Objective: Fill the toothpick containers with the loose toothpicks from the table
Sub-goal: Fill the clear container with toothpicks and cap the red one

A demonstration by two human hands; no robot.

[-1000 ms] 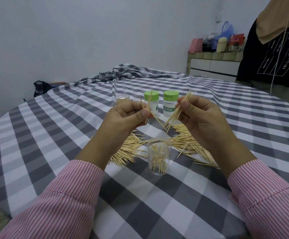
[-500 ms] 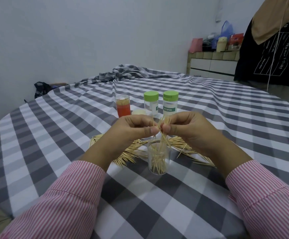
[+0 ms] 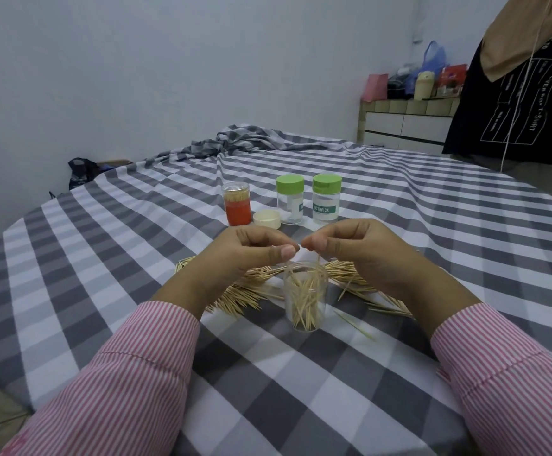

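Note:
A clear open container [image 3: 305, 299], partly filled with toothpicks, stands on the checked tablecloth [image 3: 110, 258] in front of me. Loose toothpicks lie in heaps behind it, to the left [image 3: 240, 296] and to the right [image 3: 353, 274]. My left hand [image 3: 251, 255] hovers just above and left of the container's mouth, fingertips pinched together with nothing visible in them. My right hand [image 3: 356, 248] is just above and right of the mouth, pinching a toothpick [image 3: 319, 260] that points down into the container.
Behind my hands stand a red container [image 3: 236, 207] full of toothpicks with no lid, a cream lid [image 3: 267, 219], and two green-lidded containers [image 3: 290, 199] [image 3: 326, 199]. A person in a black shirt [image 3: 514, 103] stands at the far right by a cabinet [image 3: 406, 125].
Both hands came down from chest height to the container's mouth. The bundles of toothpicks they held have dropped into the container; only one thin toothpick still shows under the right fingers.

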